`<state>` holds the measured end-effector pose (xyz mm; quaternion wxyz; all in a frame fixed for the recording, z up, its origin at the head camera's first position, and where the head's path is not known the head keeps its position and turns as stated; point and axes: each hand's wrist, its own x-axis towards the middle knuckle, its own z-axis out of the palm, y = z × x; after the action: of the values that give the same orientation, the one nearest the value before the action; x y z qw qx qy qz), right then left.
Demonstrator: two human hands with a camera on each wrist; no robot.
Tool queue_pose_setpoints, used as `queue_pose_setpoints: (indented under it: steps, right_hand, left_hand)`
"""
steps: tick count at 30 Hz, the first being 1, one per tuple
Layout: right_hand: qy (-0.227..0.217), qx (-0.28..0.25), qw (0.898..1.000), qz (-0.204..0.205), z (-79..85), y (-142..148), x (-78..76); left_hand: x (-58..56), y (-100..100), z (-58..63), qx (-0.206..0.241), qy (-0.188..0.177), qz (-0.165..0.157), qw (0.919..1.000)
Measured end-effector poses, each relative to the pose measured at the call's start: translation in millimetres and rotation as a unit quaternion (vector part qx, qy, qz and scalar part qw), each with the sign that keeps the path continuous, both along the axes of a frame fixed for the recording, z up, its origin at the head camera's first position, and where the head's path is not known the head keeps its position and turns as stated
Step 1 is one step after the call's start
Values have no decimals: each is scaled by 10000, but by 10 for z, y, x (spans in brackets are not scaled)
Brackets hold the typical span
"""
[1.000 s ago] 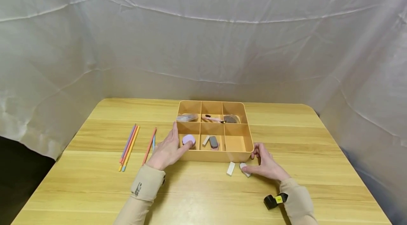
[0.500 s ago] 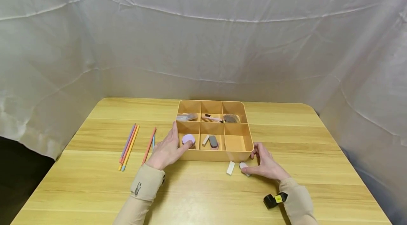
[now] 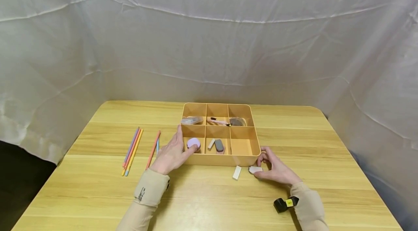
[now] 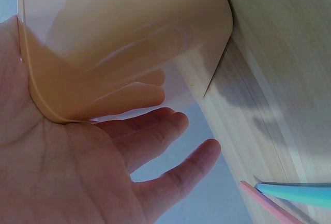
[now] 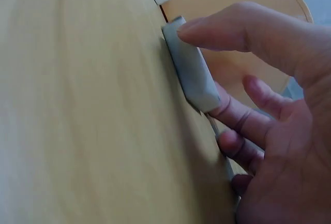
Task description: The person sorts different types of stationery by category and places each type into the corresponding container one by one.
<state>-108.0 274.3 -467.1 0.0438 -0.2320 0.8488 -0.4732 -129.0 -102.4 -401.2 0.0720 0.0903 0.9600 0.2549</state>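
Observation:
The orange organizer box (image 3: 215, 160) has several compartments and stands mid-table. My left hand (image 3: 171, 154) lies against its front left corner, palm at the rim, the fingers (image 4: 150, 138) fairly straight beside the outer wall. The thumb reaches over the front rim beside a round lilac item (image 3: 194, 143). Near the front right corner, my right hand (image 3: 275, 167) pinches a grey-white eraser (image 5: 194, 69) between thumb and index finger, close over the tabletop. A white eraser (image 3: 237, 173) lies just left of it, in front of the box.
In the front middle compartment sit a dark grey eraser (image 3: 219, 145) and a small pale block (image 3: 211, 144). Rear compartments hold a clear pouch (image 3: 192, 120), a pink brush-like stick (image 3: 218, 121) and a dark round item (image 3: 236, 122). Colored pencils (image 3: 133, 151) lie left on the table (image 3: 209, 198).
My right hand has shifted slightly right and turned the grey-white eraser from slanted to nearly parallel with the box front. My left hand and the box have stayed still.

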Motion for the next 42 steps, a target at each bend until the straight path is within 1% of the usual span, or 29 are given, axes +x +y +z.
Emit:
queue_pose_setpoints:
  steps: [2,4,7,10,13,18,21,24,29,33,39,42]
  right_hand:
    - [62,-118,9997,211,-16,36,-11]
    - [138,-147,9992,336,-26,69,-21]
    - [187,-81,9991,360,-24,101,-32]
    - [189,18,9995,253,-14,111,-36]
    - [241,128,9996,43,-1,102,-24]
    - [308,-72,9988,-370,-24,98,-28]
    - [299,-238,9984,-407,-52,125,-47]
    - [236,-389,9987,-215,-66,171,-49]
    - [59,-675,9969,406,-60,243,-44]
    - [-92,-828,9934,795,-51,284,-49]
    - [-378,-791,9903,1082,-43,325,-48]
    - [-379,-762,9895,1168,-42,327,-47]
  left_hand:
    - [0,0,-2,6,0,-4,10000]
    - [1,0,-4,13,-3,-9,10000]
    - [-1,0,-7,8,-16,-3,10000]
    - [0,0,-8,-2,-22,22,10000]
    - [2,1,-4,-12,-33,35,10000]
    - [-1,-5,0,-11,-33,18,10000]
    - [-4,-8,-1,-10,-18,5,10000]
    - [-4,-9,-2,-28,-6,-6,10000]
    - [-6,-3,-3,-36,-22,-6,10000]
    - [-6,-2,0,-53,-30,11,10000]
    - [-4,-2,0,-64,-66,36,10000]
    - [-6,1,-2,-53,-86,49,9999]
